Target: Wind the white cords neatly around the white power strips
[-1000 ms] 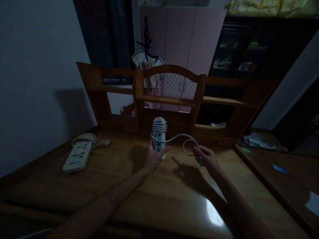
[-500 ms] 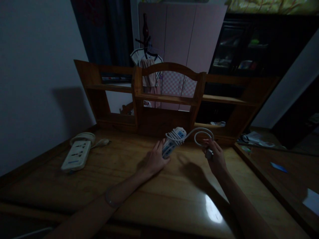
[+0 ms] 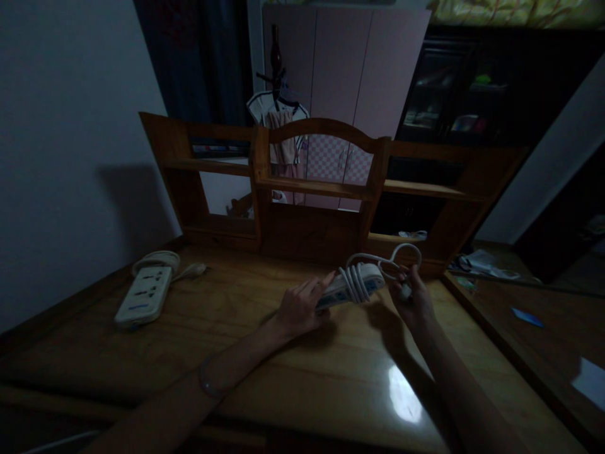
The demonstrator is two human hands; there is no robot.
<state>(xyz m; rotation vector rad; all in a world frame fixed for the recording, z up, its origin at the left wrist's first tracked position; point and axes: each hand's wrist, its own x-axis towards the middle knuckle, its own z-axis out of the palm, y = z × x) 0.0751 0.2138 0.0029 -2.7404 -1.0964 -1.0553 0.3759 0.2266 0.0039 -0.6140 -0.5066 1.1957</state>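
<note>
My left hand [image 3: 302, 308] grips the near end of a white power strip [image 3: 336, 295] with blue socket faces, tilted above the desk. Several turns of its pale cord [image 3: 355, 282] wrap around the strip's far end. From there the cord runs in a loose loop to my right hand [image 3: 412, 297], whose fingers are closed on the plug end [image 3: 405, 290]. A second white power strip [image 3: 146, 293] lies on the left of the desk, its own cord [image 3: 158, 258] coiled at its top and its plug [image 3: 195, 271] beside it.
The wooden desk [image 3: 227, 378] has a raised shelf unit [image 3: 312, 185] along its back. A wall [image 3: 70, 157] borders the left side. To the right, past the desk's edge, lie a blue card [image 3: 527, 316] and white paper [image 3: 590, 381] on a lower surface.
The held power strip has turned from pointing up and away to pointing more to the right. My right hand has moved slightly right with the plug, and the cord loop has shifted right.
</note>
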